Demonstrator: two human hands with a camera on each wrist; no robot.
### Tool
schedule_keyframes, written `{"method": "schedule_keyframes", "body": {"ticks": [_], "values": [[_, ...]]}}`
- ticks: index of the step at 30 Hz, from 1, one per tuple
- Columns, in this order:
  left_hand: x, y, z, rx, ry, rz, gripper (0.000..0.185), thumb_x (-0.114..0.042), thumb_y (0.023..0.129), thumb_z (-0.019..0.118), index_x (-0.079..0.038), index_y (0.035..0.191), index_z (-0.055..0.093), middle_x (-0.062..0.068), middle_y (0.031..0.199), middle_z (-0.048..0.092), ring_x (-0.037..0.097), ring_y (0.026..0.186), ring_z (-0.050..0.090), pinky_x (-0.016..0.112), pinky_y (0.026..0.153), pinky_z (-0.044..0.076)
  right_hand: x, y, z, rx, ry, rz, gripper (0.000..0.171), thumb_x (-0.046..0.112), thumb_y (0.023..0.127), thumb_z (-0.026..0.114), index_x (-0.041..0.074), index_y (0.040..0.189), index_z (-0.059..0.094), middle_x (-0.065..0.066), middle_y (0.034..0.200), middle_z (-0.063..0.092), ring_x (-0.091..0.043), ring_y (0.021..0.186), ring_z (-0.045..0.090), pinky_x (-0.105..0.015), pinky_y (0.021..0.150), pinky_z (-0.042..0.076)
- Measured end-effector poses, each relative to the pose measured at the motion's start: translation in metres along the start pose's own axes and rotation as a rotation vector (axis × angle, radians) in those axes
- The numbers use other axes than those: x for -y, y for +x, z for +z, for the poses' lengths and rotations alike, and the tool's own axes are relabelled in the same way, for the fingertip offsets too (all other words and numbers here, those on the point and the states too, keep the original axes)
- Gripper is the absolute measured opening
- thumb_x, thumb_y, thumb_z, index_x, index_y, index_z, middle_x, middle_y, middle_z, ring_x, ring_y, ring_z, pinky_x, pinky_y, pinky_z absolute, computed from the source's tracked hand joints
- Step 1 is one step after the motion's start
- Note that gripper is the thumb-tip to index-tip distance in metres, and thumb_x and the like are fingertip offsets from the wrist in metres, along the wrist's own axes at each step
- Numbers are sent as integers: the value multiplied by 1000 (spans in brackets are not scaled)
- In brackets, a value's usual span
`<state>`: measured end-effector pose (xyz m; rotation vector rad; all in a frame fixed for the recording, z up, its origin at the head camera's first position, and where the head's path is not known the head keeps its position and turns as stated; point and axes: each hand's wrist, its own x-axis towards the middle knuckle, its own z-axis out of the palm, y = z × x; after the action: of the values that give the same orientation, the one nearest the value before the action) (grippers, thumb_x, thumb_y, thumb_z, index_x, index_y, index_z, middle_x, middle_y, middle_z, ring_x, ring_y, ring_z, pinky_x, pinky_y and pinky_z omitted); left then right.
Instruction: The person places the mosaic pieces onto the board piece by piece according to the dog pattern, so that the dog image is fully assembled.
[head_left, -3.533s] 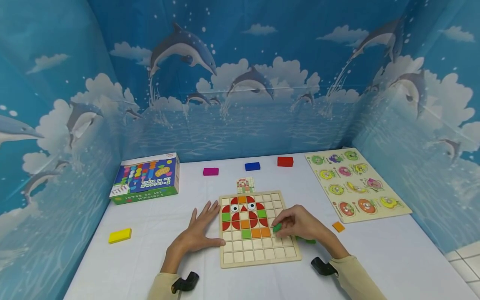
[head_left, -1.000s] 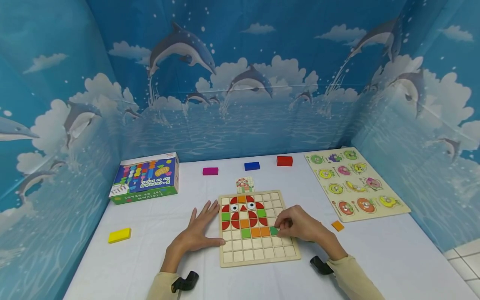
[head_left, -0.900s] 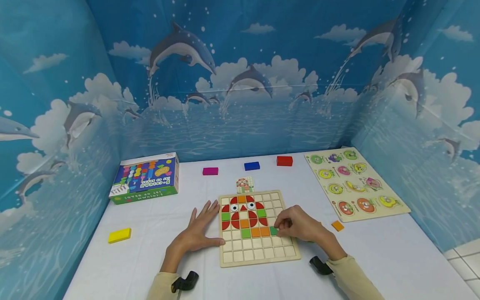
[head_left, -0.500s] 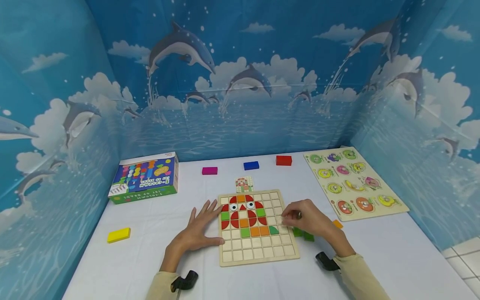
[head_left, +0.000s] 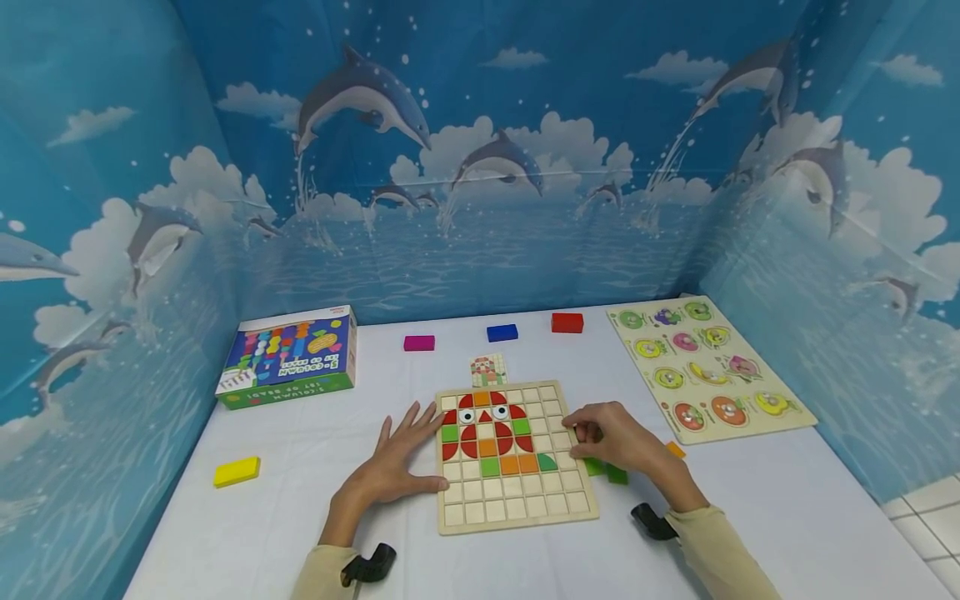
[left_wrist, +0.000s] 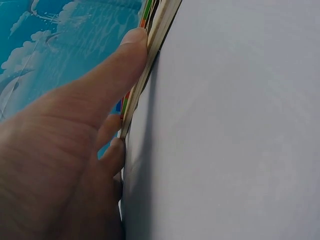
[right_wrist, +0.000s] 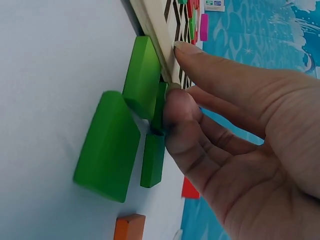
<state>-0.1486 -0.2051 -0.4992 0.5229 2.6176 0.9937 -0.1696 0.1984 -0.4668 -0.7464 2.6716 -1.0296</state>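
Observation:
A square wooden grid board (head_left: 517,504) lies on the table, with red, orange and green tiles forming a figure with two eyes. A dark green quarter-round tile (head_left: 546,462) sits at the right end of the lowest tile row. My left hand (head_left: 393,467) lies spread, its fingertips and thumb touching the board's left edge. My right hand (head_left: 611,435) is at the board's right edge, thumb and index fingertips touching it and the other fingers bent. No piece shows between its fingers. Close below it are several loose green tiles (right_wrist: 107,147), partly hidden by the hand in the head view.
A small pattern card (head_left: 489,369) lies behind the board. Magenta (head_left: 419,342), blue (head_left: 502,332), red (head_left: 567,322) and yellow (head_left: 237,472) blocks are spread about. A bead-set box (head_left: 288,358) stands back left. A fruit puzzle board (head_left: 708,367) lies right, near an orange tile (head_left: 676,450).
My right hand has set the dark green quarter-round tile on the board, let go of it and moved right to the board's edge. The left hand has stayed in place.

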Motion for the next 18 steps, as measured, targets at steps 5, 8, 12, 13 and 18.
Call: {"method": "schedule_keyframes", "body": {"ticks": [5,8,12,13,18], "values": [[0,0,1,-16,0,17,108,-45,83,93,-21,171,35,0,180,20,32,169,0,65,131,-12,1,1,-1,2,-14,-1,36,5,88,89,-6,121,77,5,79,58,-7,73,54,-20,63,48],[-1,0,1,-11,4,17,108,-46,83,93,-22,171,34,-2,181,18,31,169,-1,63,132,-12,1,1,-1,-7,-12,10,35,5,92,85,-6,124,75,5,80,60,-7,72,54,-20,62,49],[-2,0,0,-3,3,7,107,-47,84,92,-25,171,34,-4,180,18,28,169,-2,61,132,-13,2,1,0,-4,10,41,41,5,97,80,-11,133,68,5,81,61,-7,70,56,-19,61,50],[-2,0,0,-4,1,6,107,-47,84,92,-25,171,34,-4,180,18,29,169,-2,61,132,-12,2,1,0,-1,14,49,43,5,97,79,-12,135,67,5,81,61,-7,70,56,-19,60,50],[-2,0,1,-13,-12,4,108,-46,83,93,-22,171,35,-1,180,21,32,169,0,63,132,-12,5,4,0,35,53,56,40,6,102,74,-13,135,67,2,87,64,-10,77,57,-20,64,50]]}}
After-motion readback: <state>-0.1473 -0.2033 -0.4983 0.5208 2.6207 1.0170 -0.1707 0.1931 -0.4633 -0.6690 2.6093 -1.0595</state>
